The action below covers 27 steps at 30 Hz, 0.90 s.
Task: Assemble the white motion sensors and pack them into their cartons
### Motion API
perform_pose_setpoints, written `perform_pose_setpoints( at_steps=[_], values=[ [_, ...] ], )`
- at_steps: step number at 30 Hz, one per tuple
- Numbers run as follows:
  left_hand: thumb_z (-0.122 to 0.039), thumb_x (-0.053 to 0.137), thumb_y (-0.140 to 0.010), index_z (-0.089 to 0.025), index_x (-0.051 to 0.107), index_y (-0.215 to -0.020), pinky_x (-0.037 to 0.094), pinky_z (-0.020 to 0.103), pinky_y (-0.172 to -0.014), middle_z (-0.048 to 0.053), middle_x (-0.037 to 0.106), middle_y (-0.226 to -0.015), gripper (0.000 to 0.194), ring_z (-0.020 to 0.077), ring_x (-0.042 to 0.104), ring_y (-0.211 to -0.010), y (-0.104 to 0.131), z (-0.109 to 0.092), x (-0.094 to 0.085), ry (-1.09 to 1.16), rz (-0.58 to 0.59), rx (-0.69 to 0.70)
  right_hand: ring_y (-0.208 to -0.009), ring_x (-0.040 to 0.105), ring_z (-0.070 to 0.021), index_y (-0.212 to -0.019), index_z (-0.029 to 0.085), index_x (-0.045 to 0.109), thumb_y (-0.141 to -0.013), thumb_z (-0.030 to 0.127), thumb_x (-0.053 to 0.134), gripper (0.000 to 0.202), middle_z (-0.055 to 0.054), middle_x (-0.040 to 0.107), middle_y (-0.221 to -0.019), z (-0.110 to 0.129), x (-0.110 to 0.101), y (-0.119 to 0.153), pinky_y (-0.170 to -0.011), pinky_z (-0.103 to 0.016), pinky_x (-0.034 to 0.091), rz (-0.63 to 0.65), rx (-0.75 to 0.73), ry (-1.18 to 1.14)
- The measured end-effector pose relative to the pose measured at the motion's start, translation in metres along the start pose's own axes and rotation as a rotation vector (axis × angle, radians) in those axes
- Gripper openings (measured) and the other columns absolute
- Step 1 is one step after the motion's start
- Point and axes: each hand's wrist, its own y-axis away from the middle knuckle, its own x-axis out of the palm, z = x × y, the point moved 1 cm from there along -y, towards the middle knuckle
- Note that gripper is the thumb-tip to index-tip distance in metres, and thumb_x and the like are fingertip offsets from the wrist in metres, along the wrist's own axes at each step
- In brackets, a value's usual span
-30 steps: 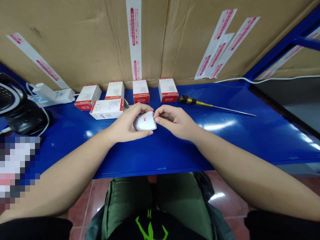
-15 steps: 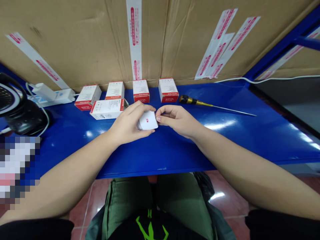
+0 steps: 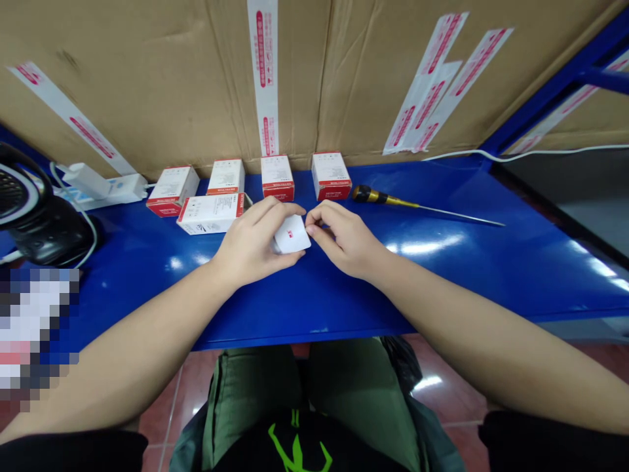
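Observation:
My left hand (image 3: 253, 242) is wrapped round a small white plastic device (image 3: 293, 234) with a red mark on its top face, held above the blue table. Thumb and fingers grip it from opposite sides, and part of it is hidden in the palm. At the device's right edge, my right hand (image 3: 344, 237) is closed in a pinch, the fingertips touching or almost touching that edge. Whatever lies between them is too small to make out. A screwdriver (image 3: 388, 198) with a black and yellow handle lies to the right, beyond my right hand.
Several red and white boxes stand along the back of the blue table (image 3: 304, 301), including one white box (image 3: 213, 213) lying left of my hands. A power strip (image 3: 115, 190) and a black fan-like appliance (image 3: 37, 203) are at the left. Cardboard (image 3: 171, 78) walls the back.
My right hand has tilted and its fingers have curled more tightly at the device's right edge. My left hand and the device have hardly moved.

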Motion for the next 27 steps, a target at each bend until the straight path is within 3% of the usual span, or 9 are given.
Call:
perform_pose_setpoints(
  at_steps=[4,9,20,23,27],
  values=[
    [-0.028,0.085,-0.092,-0.022,0.063,-0.134,0.063,0.038,-0.095,0.007,0.075,-0.118,0.048,0.026,0.074,-0.109,0.0,-0.001,-0.001,0.002,0.002,0.008,-0.085,0.06,-0.018,-0.101,0.024,0.052,-0.113,0.019,0.045,0.015,-0.004,0.064,-0.098,0.001,0.004,0.002,-0.079,-0.034,0.051,-0.011,-0.082,0.052],
    [-0.028,0.085,-0.09,-0.022,0.062,-0.133,0.062,0.038,-0.095,0.007,0.075,-0.119,0.049,0.0257,0.073,-0.108,-0.001,-0.003,0.0,0.039,-0.01,-0.01,-0.084,0.06,-0.0191,-0.101,0.024,0.051,-0.117,0.025,0.041,0.018,-0.005,0.062,-0.099,0.001,0.007,0.003,-0.079,-0.035,0.053,-0.022,-0.125,0.149],
    [-0.032,0.079,-0.096,-0.022,0.064,-0.135,0.063,0.043,-0.097,0.009,0.075,-0.119,0.043,0.0279,0.072,-0.109,-0.003,-0.006,0.0,0.026,0.048,-0.025,-0.07,0.052,-0.0194,-0.083,0.027,0.044,-0.113,0.038,0.04,0.032,-0.004,0.06,-0.078,0.015,0.009,0.002,-0.066,-0.036,0.039,-0.027,0.104,0.27],
    [-0.037,0.08,-0.098,-0.023,0.066,-0.137,0.063,0.044,-0.099,0.01,0.075,-0.122,0.044,0.0283,0.072,-0.111,-0.003,-0.003,-0.001,0.053,0.06,-0.037,-0.066,0.05,-0.0189,-0.077,0.026,0.045,-0.113,0.043,0.042,0.04,-0.003,0.058,-0.071,0.014,-0.006,-0.002,-0.066,-0.037,0.037,-0.042,0.184,0.262],
    [-0.038,0.076,-0.102,-0.025,0.071,-0.139,0.064,0.045,-0.101,0.01,0.071,-0.121,0.04,0.0276,0.071,-0.112,-0.002,0.001,-0.002,0.081,0.079,-0.021,-0.072,0.059,-0.0246,-0.08,0.025,0.06,-0.109,0.046,0.055,0.036,-0.007,0.061,-0.072,-0.01,-0.059,-0.006,-0.075,-0.04,0.043,-0.172,0.504,0.417]
  ],
)
